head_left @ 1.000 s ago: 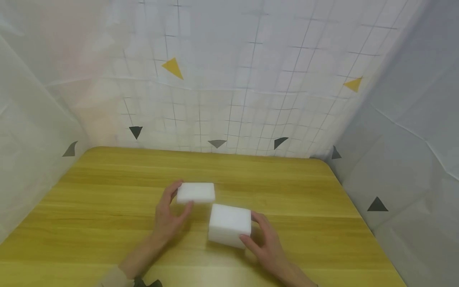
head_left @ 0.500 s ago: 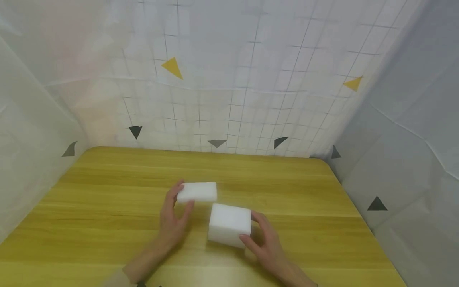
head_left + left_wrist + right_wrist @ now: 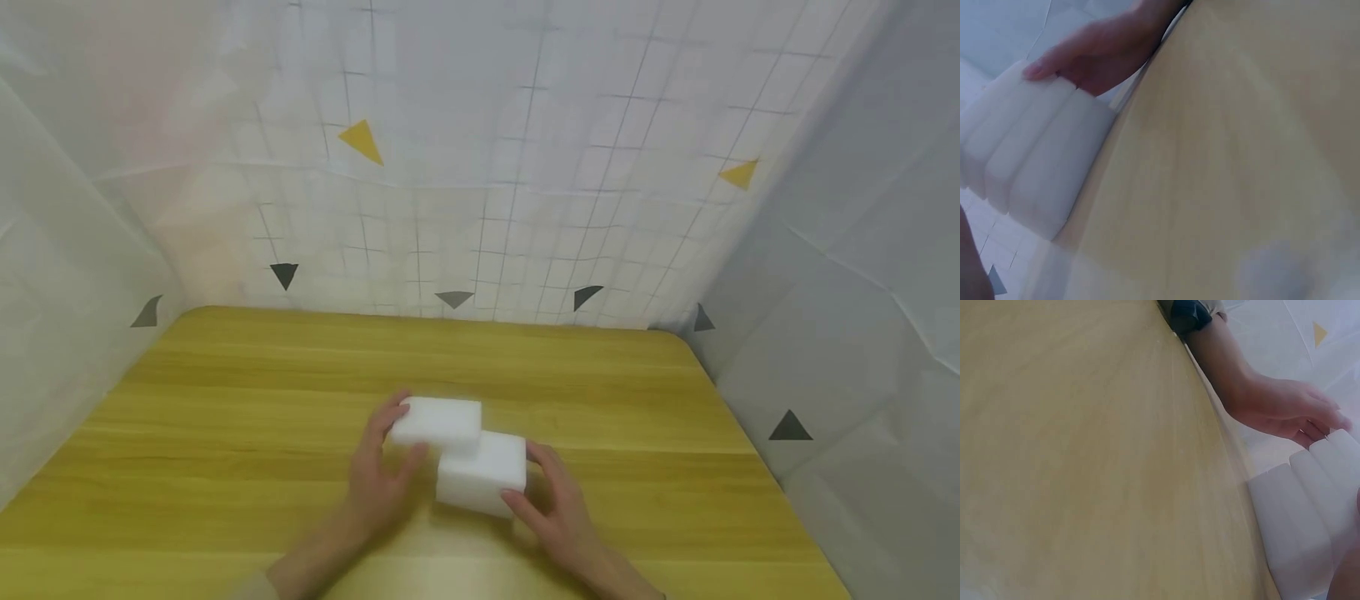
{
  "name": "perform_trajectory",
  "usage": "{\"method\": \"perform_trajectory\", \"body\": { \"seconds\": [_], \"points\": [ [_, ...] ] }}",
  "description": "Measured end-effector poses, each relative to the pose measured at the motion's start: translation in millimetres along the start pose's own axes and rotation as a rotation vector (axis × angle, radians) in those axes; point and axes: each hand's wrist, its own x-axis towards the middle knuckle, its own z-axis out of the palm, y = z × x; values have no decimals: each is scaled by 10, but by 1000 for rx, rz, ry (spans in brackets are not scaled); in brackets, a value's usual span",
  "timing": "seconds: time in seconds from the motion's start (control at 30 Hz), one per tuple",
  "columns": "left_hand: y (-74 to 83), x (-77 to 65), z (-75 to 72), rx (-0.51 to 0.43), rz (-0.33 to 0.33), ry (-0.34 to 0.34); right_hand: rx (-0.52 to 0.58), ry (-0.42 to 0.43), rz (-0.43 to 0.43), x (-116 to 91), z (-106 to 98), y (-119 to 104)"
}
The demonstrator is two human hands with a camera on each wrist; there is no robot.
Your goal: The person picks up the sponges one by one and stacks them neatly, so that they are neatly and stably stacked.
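Observation:
My left hand (image 3: 378, 479) holds a white, soft-edged rectangular block (image 3: 437, 421) by its left end, between thumb and fingers. The block overlaps the back-left part of a stack of similar white blocks (image 3: 480, 487); whether they touch, I cannot tell. On the stack's right side my right hand (image 3: 561, 512) grips it, with the thumb at the front and fingers behind. Layers of the white stack (image 3: 1054, 156) show in the left wrist view, standing on the table. In the right wrist view, the left hand (image 3: 1279, 406) is at the top of the layers.
The wood-grain table (image 3: 225, 400) extends around both hands. White sheeting with grid lines (image 3: 450, 208) rises behind its far edge. More sheeting stands at the left (image 3: 67, 317) and right (image 3: 847, 333), bearing dark triangles.
The left hand has moved right and slightly nearer with its white block, which now overlaps the stack in the head view. The right hand and the stack stay in place.

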Motion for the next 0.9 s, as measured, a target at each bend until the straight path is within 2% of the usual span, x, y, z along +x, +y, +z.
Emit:
{"method": "perform_trajectory", "body": {
  "seconds": [0.27, 0.43, 0.57, 0.9],
  "points": [
    [270, 58, 120, -47, 34, -31, 19, 13, -32, 1, 18, 51],
    [360, 112, 177, -60, 67, -38, 22, 18, -43, 6, 14, 50],
    [354, 90, 217, -64, 68, -46, 21, 20, -49, 13, 6, 38],
    [277, -64, 323, -66, 20, -94, 27, 20, -61, 20, 4, 24]
  ]
}}
